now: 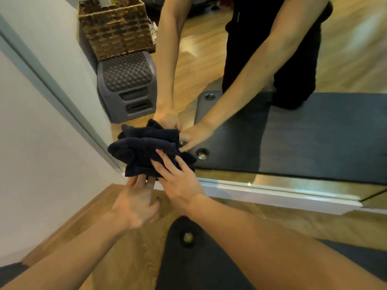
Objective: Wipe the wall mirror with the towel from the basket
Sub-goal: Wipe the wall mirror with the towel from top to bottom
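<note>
A crumpled dark navy towel [144,155] is bunched against the lower left corner of the wall mirror [303,65]. My left hand [136,206] reaches up from below, and its fingertips disappear under the towel's bottom edge, holding it. My right hand [180,181] lies on the towel's right side with straight fingers, pressing it to the glass. The mirror reflects both arms, the towel and the kneeling person. The woven basket [117,28] shows only as a reflection at the top left.
A grey step stool [127,86] with a dimpled top is reflected under the basket. A dark mat [209,260] with a metal eyelet lies on the wooden floor under my arms. The white wall [41,143] stands on the left, and the mirror's white bottom frame [272,192] runs rightward.
</note>
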`<state>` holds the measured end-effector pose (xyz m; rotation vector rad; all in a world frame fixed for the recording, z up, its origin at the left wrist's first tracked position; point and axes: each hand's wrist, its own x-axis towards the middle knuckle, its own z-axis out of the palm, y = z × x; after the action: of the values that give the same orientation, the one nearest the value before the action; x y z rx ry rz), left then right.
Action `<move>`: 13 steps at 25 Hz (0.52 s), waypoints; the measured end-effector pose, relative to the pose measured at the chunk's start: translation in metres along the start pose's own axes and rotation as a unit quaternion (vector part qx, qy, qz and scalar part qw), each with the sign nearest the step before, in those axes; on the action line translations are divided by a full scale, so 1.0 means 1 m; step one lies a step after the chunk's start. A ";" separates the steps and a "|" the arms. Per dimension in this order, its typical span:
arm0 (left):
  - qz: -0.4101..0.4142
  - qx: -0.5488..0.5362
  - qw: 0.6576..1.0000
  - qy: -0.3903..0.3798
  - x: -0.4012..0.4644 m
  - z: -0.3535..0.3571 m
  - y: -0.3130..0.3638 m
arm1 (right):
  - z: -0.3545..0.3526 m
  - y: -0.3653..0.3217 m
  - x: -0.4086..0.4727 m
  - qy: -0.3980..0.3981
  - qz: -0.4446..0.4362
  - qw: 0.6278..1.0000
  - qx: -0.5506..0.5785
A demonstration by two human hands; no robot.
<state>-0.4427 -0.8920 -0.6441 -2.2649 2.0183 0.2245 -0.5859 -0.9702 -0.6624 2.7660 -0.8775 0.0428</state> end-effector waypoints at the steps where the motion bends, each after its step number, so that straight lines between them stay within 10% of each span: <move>1: 0.007 -0.004 1.000 0.001 0.000 0.001 0.016 | 0.003 0.012 -0.013 0.001 0.000 1.000 -0.001; 13: 0.179 0.080 0.980 0.023 0.003 0.010 0.211 | 0.023 0.157 -0.203 0.000 0.028 0.996 -0.084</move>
<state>-0.6520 -0.9175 -0.6497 -1.8190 2.3623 0.0341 -0.8424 -0.9851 -0.6710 2.5859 -0.9148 -0.0200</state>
